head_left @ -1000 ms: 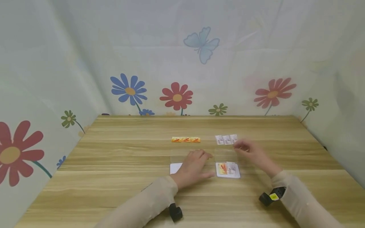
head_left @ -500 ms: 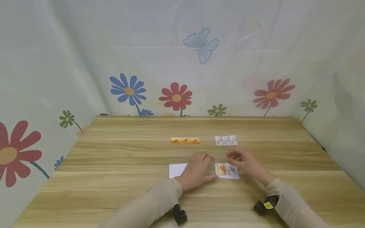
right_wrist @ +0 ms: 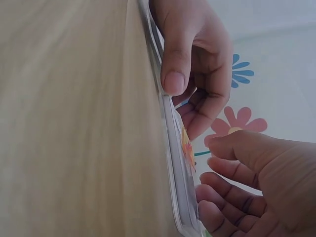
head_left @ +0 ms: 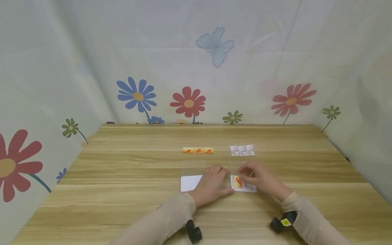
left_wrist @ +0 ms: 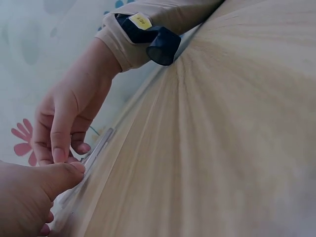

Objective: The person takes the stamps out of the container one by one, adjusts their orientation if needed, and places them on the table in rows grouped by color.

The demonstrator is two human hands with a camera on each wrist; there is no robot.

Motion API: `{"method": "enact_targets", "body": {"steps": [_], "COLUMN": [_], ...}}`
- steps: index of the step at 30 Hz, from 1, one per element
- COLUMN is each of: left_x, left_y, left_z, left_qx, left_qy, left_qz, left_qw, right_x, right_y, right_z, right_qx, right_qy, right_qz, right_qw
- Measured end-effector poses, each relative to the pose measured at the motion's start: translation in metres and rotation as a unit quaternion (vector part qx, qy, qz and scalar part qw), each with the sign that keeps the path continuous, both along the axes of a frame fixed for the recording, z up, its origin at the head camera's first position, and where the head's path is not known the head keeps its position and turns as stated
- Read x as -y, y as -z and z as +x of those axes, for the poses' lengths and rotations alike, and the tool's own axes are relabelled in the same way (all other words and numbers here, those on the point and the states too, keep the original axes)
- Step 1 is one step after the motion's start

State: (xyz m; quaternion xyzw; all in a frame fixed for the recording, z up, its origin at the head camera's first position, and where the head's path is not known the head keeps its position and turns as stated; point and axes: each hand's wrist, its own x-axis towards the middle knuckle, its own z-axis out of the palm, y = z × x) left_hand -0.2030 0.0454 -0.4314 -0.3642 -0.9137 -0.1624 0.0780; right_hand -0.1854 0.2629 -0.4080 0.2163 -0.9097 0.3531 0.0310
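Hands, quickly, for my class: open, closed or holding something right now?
Left hand: open, thumb touching a case.
Right hand: open, loosely curled, nothing visibly held.

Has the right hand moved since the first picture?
Yes: the right hand has moved left and toward the person, away from the row of white pieces.

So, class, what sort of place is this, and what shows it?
Probably a curtained-off tabletop recording corner: a flower-printed backdrop lines three sides of a wood-grain table, and black devices sit at both wrists.
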Motion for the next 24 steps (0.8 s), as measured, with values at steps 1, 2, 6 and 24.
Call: {"method": "enact_targets", "body": {"steps": [1, 2, 6, 24], "left_x": [0.000, 0.000, -0.001, 0.003], "left_y": [0.001, 0.001, 0.002, 0.002], "left_z": [0.000, -0.001, -0.001, -0.005], "left_qx": [-0.003, -0.006, -0.018, -0.030], "left_qy": [-0.001, -0.001, -0.002, 0.003], "left_qz": [0.000, 0.000, -0.005, -0.008], "left_qw": [1.0000, 1.0000, 0.9998, 0.9995], "right_x": [0.000, 0.001, 0.002, 0.012], "right_y": [0.000, 0.001, 0.002, 0.006], "right_z": [0.000, 0.000, 0.001, 0.001], "right_qx": [-0.002, -0.005, -0.010, -0.015], "right_qy": [-0.003, -0.005, -0.005, 0.015], "right_qz": [0.000, 0.001, 0.013, 0.057], "right_qw": [1.0000, 1.0000, 0.9999, 0.9982]}}
